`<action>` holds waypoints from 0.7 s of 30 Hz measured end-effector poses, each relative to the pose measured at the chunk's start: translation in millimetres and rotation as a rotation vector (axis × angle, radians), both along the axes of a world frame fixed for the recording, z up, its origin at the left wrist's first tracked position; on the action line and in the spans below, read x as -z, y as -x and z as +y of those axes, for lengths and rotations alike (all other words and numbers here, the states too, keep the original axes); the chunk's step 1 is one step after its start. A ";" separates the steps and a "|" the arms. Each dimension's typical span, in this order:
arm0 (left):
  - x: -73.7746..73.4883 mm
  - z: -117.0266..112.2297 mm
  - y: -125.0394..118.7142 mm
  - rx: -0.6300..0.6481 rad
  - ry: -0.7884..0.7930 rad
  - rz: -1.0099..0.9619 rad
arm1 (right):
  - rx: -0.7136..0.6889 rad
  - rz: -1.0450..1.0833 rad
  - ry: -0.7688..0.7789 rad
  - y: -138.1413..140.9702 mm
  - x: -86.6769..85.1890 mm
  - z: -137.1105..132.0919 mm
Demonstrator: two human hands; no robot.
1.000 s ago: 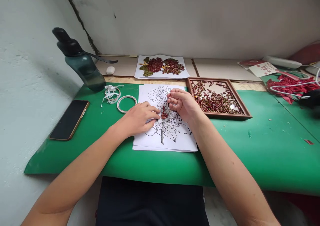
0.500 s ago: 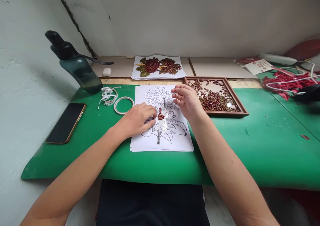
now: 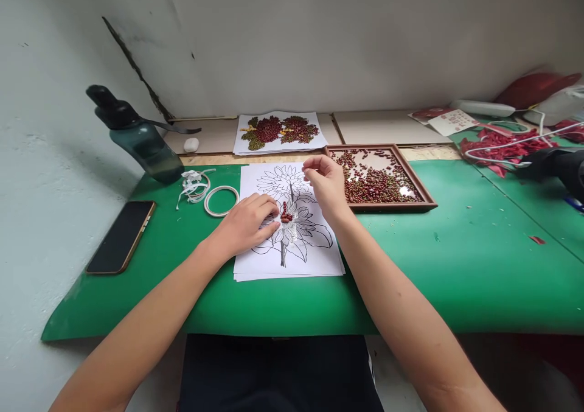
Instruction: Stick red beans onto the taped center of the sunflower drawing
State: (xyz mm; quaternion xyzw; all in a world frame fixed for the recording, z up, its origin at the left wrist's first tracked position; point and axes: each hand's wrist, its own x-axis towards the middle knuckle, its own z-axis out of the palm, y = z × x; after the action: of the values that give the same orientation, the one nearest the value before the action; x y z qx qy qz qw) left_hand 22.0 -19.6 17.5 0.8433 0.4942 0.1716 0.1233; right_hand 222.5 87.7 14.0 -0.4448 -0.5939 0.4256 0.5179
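Observation:
A white sheet with a line drawing of flowers (image 3: 292, 260) lies on the green mat (image 3: 456, 266). A few red beans (image 3: 286, 212) sit stuck in a cluster on the lower flower. My left hand (image 3: 246, 222) rests flat on the sheet just left of those beans, fingers loosely curled. My right hand (image 3: 323, 181) hovers over the sheet's upper right, fingertips pinched together; whatever they hold is too small to see. A brown wooden tray (image 3: 422, 200) of red and green beans stands right beside it.
A dark water bottle (image 3: 141, 139), a tape ring (image 3: 221, 200) and white scraps (image 3: 194, 182) lie at left, a phone (image 3: 120, 237) nearer. A finished bean picture (image 3: 278, 131) sits at the back. Red scraps and white cable (image 3: 506, 145) crowd the far right.
My right hand has lifted off the bean cluster and drawn back toward the tray, pinched. My left hand stays on the sheet. The view has tilted slightly.

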 end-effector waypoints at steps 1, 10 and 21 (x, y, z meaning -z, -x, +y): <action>0.3 0.1 -0.2 -0.003 -0.006 0.000 | 0.029 -0.024 -0.040 -0.6 1.2 1.1; 8.5 -0.7 -6.4 -0.059 -0.112 -0.026 | 0.610 -0.279 -0.339 -35.2 -2.9 20.5; 10.1 -9.3 -8.8 -0.151 -0.170 0.028 | 0.844 -0.341 -0.361 -48.9 -3.5 25.3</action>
State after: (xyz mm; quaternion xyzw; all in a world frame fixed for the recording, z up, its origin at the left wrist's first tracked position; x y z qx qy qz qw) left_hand 30.8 -28.9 7.4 0.8134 0.5415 0.2101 0.0310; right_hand 271.4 113.0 17.5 -0.6131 -0.5025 -0.0103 0.6095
